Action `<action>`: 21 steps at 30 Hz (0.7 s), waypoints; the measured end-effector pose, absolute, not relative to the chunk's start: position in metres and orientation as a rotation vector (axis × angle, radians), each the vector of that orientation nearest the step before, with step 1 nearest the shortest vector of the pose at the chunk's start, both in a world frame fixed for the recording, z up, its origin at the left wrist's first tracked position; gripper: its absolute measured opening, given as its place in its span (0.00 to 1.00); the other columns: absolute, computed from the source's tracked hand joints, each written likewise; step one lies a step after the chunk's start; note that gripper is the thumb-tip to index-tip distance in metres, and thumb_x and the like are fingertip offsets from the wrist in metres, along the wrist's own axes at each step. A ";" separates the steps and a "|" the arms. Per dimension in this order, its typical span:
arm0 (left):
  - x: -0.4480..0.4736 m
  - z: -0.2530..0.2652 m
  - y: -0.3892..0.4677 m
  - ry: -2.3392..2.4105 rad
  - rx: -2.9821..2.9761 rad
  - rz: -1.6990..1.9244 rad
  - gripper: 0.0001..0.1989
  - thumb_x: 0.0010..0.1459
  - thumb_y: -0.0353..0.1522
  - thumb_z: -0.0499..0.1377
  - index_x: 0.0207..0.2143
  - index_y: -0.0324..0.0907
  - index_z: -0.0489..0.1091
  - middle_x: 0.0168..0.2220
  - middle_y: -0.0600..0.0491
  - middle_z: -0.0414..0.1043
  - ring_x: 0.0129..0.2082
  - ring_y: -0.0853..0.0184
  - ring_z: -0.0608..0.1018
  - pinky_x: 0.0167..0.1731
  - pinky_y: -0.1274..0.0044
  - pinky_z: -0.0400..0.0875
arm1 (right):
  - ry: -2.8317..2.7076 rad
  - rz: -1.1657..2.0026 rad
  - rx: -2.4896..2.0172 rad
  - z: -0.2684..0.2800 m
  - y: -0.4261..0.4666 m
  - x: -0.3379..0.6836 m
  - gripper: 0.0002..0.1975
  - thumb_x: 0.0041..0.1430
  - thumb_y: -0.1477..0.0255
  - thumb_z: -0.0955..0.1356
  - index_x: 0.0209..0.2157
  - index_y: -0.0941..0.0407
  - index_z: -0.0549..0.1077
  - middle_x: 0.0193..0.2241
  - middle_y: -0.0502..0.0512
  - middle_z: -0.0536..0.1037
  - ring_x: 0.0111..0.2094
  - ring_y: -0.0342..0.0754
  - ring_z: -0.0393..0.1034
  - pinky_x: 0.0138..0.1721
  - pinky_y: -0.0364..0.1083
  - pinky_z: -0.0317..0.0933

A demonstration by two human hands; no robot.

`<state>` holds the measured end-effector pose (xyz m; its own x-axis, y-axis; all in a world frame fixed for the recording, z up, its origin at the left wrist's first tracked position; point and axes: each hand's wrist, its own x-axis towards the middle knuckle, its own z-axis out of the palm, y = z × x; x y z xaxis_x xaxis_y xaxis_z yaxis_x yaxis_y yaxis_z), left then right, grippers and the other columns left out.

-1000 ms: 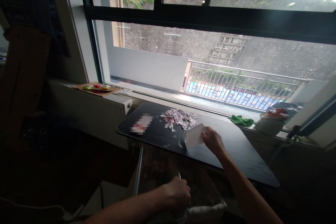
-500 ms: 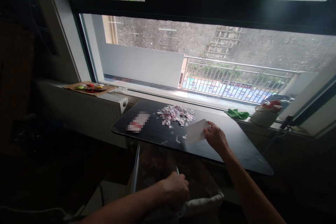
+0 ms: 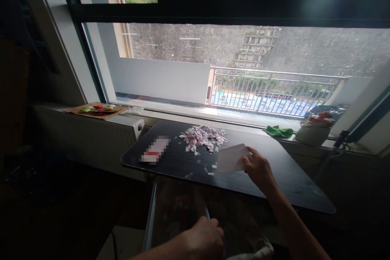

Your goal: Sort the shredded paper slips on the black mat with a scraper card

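Here, the right hand pinches a white card between its fingers — near paper scraps on the table. Whether the left hand grips anything, I cannot tell.

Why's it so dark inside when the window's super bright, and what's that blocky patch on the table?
In the head view, the window is strongly backlit, probably why indoors looks so dim; the blocky patch is pixelated, hiding its details; the table has a pale sheen beyond the right hand; the left hand sits in shadow.
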<state>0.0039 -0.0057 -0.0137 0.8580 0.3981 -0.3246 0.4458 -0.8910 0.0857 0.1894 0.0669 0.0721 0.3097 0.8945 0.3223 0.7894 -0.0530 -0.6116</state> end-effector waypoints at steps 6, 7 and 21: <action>0.010 -0.027 0.004 0.642 2.795 -0.499 0.06 0.55 0.32 0.58 0.28 0.42 0.75 0.32 0.48 0.73 0.33 0.63 0.71 0.21 0.79 0.55 | -1.524 0.313 -1.787 0.057 0.075 0.182 0.25 0.54 0.69 0.61 0.54 0.59 0.67 0.38 0.60 0.78 0.35 0.52 0.74 0.39 0.48 0.65; 0.010 -0.029 0.006 0.644 2.785 -0.497 0.06 0.55 0.32 0.58 0.28 0.42 0.74 0.32 0.48 0.73 0.33 0.63 0.71 0.21 0.79 0.54 | -1.522 0.298 -1.812 0.055 0.073 0.183 0.24 0.54 0.69 0.61 0.53 0.59 0.67 0.37 0.60 0.79 0.35 0.52 0.74 0.40 0.49 0.64; -0.013 -0.030 0.009 0.504 2.886 -0.283 0.12 0.58 0.35 0.56 0.24 0.40 0.71 0.30 0.52 0.71 0.32 0.67 0.69 0.18 0.79 0.47 | -1.290 0.674 -1.519 0.031 0.106 0.222 0.09 0.44 0.70 0.66 0.31 0.57 0.68 0.28 0.51 0.76 0.30 0.46 0.72 0.32 0.44 0.66</action>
